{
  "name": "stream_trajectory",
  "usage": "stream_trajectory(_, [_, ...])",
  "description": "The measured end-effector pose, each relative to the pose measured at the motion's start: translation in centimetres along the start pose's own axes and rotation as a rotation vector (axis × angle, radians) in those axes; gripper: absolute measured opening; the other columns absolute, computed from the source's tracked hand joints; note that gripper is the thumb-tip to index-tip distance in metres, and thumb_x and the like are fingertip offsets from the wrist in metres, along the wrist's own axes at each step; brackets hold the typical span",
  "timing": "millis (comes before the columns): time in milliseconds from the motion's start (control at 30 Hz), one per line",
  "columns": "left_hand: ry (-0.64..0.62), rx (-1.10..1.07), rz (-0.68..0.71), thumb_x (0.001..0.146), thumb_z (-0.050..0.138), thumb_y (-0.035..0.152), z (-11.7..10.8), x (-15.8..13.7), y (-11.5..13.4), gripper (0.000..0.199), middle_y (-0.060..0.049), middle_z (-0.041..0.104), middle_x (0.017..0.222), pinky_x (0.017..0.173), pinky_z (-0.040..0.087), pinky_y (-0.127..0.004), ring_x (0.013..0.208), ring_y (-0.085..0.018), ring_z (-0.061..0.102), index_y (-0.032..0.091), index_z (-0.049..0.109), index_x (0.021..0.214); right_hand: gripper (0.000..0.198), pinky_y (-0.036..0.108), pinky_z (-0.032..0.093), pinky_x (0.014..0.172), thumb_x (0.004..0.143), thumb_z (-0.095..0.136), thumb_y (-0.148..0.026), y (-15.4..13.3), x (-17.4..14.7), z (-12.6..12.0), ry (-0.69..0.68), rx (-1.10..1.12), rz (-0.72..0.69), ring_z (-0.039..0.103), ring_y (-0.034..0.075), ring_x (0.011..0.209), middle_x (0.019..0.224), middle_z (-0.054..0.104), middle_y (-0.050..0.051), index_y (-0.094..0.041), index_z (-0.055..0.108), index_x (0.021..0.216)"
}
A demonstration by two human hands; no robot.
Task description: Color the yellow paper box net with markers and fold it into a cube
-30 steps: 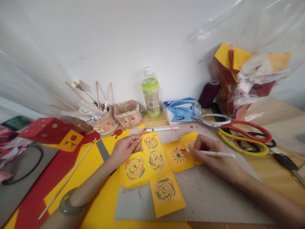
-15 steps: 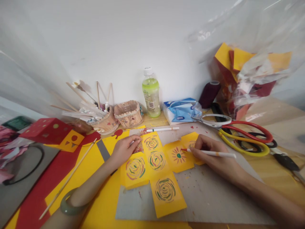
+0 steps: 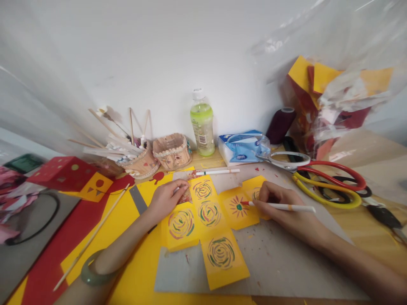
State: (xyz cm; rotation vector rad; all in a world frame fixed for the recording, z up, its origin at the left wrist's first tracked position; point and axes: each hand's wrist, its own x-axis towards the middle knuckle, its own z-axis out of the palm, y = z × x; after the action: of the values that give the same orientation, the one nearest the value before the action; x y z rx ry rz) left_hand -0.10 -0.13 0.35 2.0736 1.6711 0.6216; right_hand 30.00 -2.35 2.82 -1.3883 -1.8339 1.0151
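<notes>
My right hand (image 3: 282,205) pinches a white-barrelled red marker (image 3: 294,208), its tip on the sun-like drawing of short red strokes around a green centre. That drawing is on one square of a yellow paper cutout (image 3: 222,237), which lies flat in a cross-like shape. Several other squares carry swirls of red and green strokes. My left hand (image 3: 167,199) rests at the cutout's upper left edge, fingers curled together. A small whitish bit shows between thumb and finger, too little to name. A green bangle (image 3: 90,271) circles the left wrist.
Grey board (image 3: 286,262) lies under the cutout. Behind it are a capped marker (image 3: 218,172), a green drink bottle (image 3: 202,127) and a tissue pack (image 3: 243,148). Scissors (image 3: 333,169) lie right; a wooden stick (image 3: 92,237) and red dotted box (image 3: 63,173) are left.
The red marker's tip has moved slightly down and left, closer to the green centre of the sun-like drawing. My left hand and the cutout have stayed in place.
</notes>
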Motion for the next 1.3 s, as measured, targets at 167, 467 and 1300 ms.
stream_trajectory(167, [0.0, -0.02, -0.003, 0.086, 0.043, 0.034, 0.0, -0.06, -0.03, 0.023, 0.003, 0.068, 0.081, 0.064, 0.042, -0.022, 0.069, -0.014, 0.061, 0.022, 0.063, 0.09, 0.027, 0.023, 0.027, 0.044, 0.078, 0.053, -0.033, 0.24, 0.1, 0.1, -0.005, -0.001, 0.004, 0.035, 0.01, 0.05, 0.055, 0.042, -0.004, -0.021, 0.038, 0.059])
stream_trajectory(467, [0.002, -0.016, 0.001, 0.086, 0.044, 0.034, 0.05, 0.03, -0.1, 0.023, 0.002, 0.068, 0.083, 0.064, 0.042, -0.022, 0.071, -0.015, 0.061, 0.022, 0.063, 0.089, 0.029, 0.023, 0.028, 0.045, 0.078, 0.054, -0.035, 0.15, -0.01, 0.04, -0.017, 0.02, -0.003, 0.035, 0.01, 0.05, 0.055, 0.041, -0.004, -0.021, 0.038, 0.059])
stream_trajectory(1300, [0.002, -0.021, 0.002, 0.086, 0.043, 0.035, 0.13, 0.02, -0.13, 0.023, 0.002, 0.068, 0.085, 0.064, 0.042, -0.022, 0.073, -0.015, 0.061, 0.023, 0.062, 0.09, 0.026, 0.023, 0.029, 0.045, 0.079, 0.053, -0.036, 0.54, 0.11, 0.19, -0.02, 0.034, -0.005, 0.038, 0.011, 0.051, 0.057, 0.045, -0.003, -0.021, 0.041, 0.061])
